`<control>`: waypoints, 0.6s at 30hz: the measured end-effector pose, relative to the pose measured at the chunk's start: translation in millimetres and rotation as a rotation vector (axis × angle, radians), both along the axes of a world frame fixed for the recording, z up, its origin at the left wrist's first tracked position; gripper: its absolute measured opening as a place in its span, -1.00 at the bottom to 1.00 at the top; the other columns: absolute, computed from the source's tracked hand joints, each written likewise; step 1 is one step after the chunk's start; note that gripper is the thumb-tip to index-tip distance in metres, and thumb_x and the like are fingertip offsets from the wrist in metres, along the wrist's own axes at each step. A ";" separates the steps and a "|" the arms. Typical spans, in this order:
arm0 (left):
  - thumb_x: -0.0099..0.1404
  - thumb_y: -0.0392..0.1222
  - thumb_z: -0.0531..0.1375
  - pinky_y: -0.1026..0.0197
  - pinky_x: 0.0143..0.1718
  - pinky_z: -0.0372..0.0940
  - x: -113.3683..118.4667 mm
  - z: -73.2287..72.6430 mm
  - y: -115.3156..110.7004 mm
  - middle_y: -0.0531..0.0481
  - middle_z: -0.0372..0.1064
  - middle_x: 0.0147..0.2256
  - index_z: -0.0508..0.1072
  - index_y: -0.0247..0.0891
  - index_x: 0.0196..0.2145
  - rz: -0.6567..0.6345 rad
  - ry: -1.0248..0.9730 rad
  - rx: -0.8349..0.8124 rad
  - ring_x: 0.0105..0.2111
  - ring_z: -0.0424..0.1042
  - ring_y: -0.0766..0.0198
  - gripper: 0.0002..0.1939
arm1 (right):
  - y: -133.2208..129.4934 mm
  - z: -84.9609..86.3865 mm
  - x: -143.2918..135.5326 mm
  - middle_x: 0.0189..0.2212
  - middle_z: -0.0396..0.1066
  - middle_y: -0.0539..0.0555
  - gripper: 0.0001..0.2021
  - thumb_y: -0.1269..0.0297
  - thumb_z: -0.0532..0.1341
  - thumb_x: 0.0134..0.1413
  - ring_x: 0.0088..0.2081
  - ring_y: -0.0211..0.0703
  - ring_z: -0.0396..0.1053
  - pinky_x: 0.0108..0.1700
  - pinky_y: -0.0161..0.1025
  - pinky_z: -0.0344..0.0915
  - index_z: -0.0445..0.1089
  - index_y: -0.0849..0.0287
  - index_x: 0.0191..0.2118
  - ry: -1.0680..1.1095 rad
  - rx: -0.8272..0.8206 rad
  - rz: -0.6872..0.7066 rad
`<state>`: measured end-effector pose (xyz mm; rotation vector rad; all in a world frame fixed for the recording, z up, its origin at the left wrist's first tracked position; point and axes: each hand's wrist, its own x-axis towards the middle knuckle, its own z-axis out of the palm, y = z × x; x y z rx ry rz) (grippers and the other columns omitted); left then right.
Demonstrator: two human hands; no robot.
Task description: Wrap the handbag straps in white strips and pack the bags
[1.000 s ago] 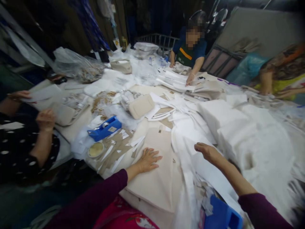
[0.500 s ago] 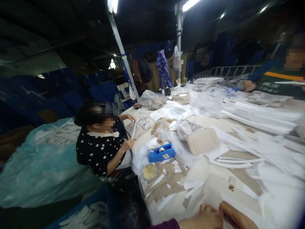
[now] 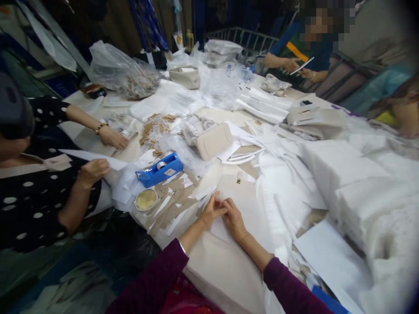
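My left hand [image 3: 211,212] and my right hand [image 3: 234,220] meet at the fingertips in the middle of the head view. Both are closed in a pinch; what lies between the fingers is too small to make out. Under them is a beige bag [image 3: 225,185] lying flat, with a small gold clasp [image 3: 238,180] just beyond my right fingers. White sheet material shows beneath my wrists. A larger beige panel [image 3: 225,266] hangs over the table's near edge, below my forearms.
To the left stand a blue tape dispenser [image 3: 160,170] and a round tin [image 3: 146,199] among paper scraps. A co-worker's hand [image 3: 94,171] holds a white strip there. Farther back lie another beige bag [image 3: 214,141] and a plastic bag [image 3: 121,69]. White padding [image 3: 347,174] is piled right.
My view has swung right and down, bringing both hands from the bottom edge to the middle. They stay together over the beige bag. The co-worker at left has one hand lowered to the table.
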<state>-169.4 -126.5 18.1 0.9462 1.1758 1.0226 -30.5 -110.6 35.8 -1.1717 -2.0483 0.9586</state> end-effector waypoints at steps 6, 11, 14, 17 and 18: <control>0.02 -0.43 0.12 -0.01 0.19 0.09 3.3 -16.7 1.4 -0.12 0.14 0.11 0.04 -0.12 0.24 0.008 0.128 0.058 0.11 0.15 0.15 -0.18 | -0.4 8.0 33.4 0.20 0.04 0.17 -0.47 0.53 -0.12 0.11 0.04 -0.15 0.30 0.09 -0.06 0.29 0.11 0.06 0.19 0.114 -0.099 -0.042; -0.02 -0.48 0.05 0.18 -0.07 0.27 5.3 -21.3 3.5 0.00 0.21 -0.17 0.06 -0.07 0.23 0.083 0.098 -0.031 -0.26 0.28 0.38 -0.16 | -15.1 -6.2 56.4 0.23 0.08 0.21 -0.37 0.57 -0.07 0.05 0.24 0.00 0.04 0.21 0.08 0.11 0.03 0.15 0.28 -0.318 -0.004 -0.110; 0.06 -0.41 0.08 0.20 -0.10 0.26 6.2 -17.1 5.2 0.02 0.22 -0.21 0.06 -0.07 0.23 0.117 0.118 -0.039 -0.29 0.27 0.38 -0.23 | -25.4 -19.0 51.4 0.22 0.12 0.23 -0.37 0.59 -0.06 0.03 0.22 0.02 0.07 0.19 0.07 0.13 0.08 0.20 0.26 -0.409 -0.044 -0.124; 0.16 -0.27 0.14 0.17 -0.10 0.26 8.2 -11.7 6.5 0.00 0.23 -0.22 0.02 -0.12 0.26 0.117 0.167 -0.054 -0.27 0.27 0.33 -0.28 | -29.8 -27.2 38.3 0.20 0.14 0.24 -0.37 0.61 -0.07 0.01 0.21 0.04 0.08 0.19 0.10 0.12 0.10 0.21 0.25 -0.391 -0.062 -0.172; 0.15 -0.25 0.16 0.17 -0.10 0.26 9.0 -10.8 6.7 0.00 0.23 -0.22 0.01 -0.13 0.26 0.106 0.189 -0.048 -0.27 0.27 0.31 -0.25 | -29.5 -28.4 34.9 0.19 0.15 0.25 -0.36 0.61 -0.06 0.00 0.21 0.05 0.09 0.19 0.12 0.13 0.09 0.21 0.26 -0.368 -0.057 -0.187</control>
